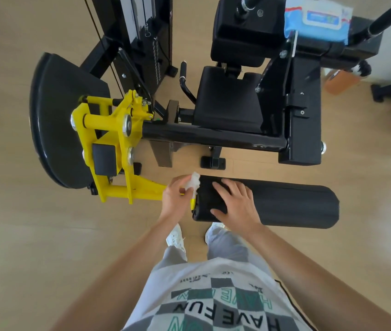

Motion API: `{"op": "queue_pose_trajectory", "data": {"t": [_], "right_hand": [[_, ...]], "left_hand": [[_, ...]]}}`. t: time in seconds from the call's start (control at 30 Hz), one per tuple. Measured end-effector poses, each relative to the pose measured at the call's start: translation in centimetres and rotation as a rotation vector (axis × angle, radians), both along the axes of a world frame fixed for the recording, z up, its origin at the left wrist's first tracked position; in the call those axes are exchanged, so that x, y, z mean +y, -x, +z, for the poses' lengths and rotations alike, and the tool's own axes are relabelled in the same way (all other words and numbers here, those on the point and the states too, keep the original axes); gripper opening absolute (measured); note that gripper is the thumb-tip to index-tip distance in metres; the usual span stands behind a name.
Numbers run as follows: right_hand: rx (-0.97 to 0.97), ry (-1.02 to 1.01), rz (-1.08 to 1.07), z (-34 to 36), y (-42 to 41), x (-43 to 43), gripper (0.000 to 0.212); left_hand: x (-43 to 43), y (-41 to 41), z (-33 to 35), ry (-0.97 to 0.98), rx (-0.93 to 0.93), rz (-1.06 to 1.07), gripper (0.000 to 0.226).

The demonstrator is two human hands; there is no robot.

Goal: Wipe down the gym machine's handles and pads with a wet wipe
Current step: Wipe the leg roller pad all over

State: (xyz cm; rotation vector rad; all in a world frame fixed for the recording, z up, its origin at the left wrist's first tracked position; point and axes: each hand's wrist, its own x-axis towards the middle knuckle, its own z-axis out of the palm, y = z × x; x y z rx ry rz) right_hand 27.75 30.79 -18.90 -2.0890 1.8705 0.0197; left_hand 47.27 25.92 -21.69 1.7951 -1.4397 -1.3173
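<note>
Head view. The pad (297,204), a black roller, lies across the frame with its long axis left to right, mounted at its left end on the yellow arm (122,144).

Left hand (176,194): grip closed around a bunched white wipe (194,181), held against the pad's left end cap, at the top corner.

Right hand (237,204): grip open, fingers spread flat on top of the pad near its left end, apparently steadying it.

Key relation: nearly the whole pad extends rightward from the wipe, along the axis. The left hand is the nearer one to the end face, and the right hand sits in the path of any sweep to the right.

Judgement: end-cap wipe is in hand. The pad's length and the seat (227,101) look not yet done.

Wipe pack (318,20) rests on the machine, far side.
</note>
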Motion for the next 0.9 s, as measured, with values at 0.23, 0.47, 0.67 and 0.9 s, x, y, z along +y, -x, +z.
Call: {"op": "queue_pose_trajectory", "data": {"t": [0.23,0.47,0.67,0.9], "right_hand": [[0.057,-0.178,0.058,-1.0,0.0,1.2,0.099],[0.114,-0.305,0.095,-1.3,0.3,-3.7,0.123],[0.048,-0.501,0.077,-0.7,0.6,-6.3,0.128],[0.019,-0.455,0.005,-0.1,1.0,-6.4,0.123]], "left_hand": [[0.6,0.5,-0.8,-0.022,-0.009,-0.044,0.017],[1.7,-0.8,-1.6,-0.094,0.053,-0.109,0.014],[2.9,-1.4,-2.0,-0.131,0.04,-0.142,0.015],[4.9,-2.6,-2.9,-0.25,-0.029,-0.204,0.015]]}}
